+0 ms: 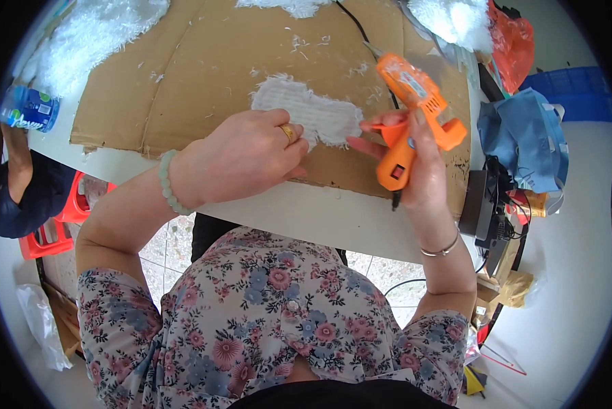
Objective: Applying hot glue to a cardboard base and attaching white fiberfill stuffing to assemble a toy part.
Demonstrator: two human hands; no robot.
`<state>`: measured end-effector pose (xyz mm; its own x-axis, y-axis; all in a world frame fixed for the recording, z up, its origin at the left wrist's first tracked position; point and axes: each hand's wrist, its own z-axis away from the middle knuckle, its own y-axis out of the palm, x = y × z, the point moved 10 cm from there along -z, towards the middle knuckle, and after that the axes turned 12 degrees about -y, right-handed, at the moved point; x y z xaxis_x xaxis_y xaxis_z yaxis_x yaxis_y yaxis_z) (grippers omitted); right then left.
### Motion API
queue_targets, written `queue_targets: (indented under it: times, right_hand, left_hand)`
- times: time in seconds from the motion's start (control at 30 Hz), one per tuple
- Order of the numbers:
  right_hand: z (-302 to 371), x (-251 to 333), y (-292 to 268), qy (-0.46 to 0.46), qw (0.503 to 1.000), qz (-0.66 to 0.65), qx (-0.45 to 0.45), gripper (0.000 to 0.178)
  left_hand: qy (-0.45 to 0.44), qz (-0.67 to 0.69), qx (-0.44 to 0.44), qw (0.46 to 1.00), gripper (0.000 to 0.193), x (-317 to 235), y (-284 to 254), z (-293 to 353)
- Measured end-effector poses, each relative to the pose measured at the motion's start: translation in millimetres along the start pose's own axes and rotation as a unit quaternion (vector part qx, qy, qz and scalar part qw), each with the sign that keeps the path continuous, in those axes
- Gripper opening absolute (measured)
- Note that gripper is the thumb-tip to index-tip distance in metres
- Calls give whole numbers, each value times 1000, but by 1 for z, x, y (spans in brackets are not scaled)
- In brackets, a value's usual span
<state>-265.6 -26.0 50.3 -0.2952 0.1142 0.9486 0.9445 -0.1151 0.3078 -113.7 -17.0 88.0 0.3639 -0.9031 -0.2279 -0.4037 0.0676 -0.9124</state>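
A small piece of white fluffy fabric (319,109) with a ragged edge lies on a brown cardboard sheet (204,75). My left hand (244,157) is closed at its lower left edge, fingers curled down over the fabric; the fingertips are partly hidden. An orange hot glue gun (413,85) is gripped in my right hand (425,180), tilted with its nozzle up and to the left, past the fabric's right side. Two fingers of that hand reach out toward the fabric's right end. The gun's black cord (396,199) hangs from its handle.
White fluffy material (105,44) heaps at the far left, with more (452,24) at the far right. A blue-labelled bottle (30,109) stands on the left edge, near another person's arm (18,160). Blue bag (527,140) and black device (479,208) sit at right.
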Motion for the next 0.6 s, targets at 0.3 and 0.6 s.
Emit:
queue_targets:
  times: [0.3, 0.6]
  right_hand:
    - [-4, -30, -4, 2, 992, -120, -46, 32]
    - [-11, -43, 8, -8, 988, -147, -52, 31]
  left_hand:
    - [-134, 82, 7, 988, 20, 32, -18, -7]
    - [-131, -3, -36, 991, 20, 68, 3, -47]
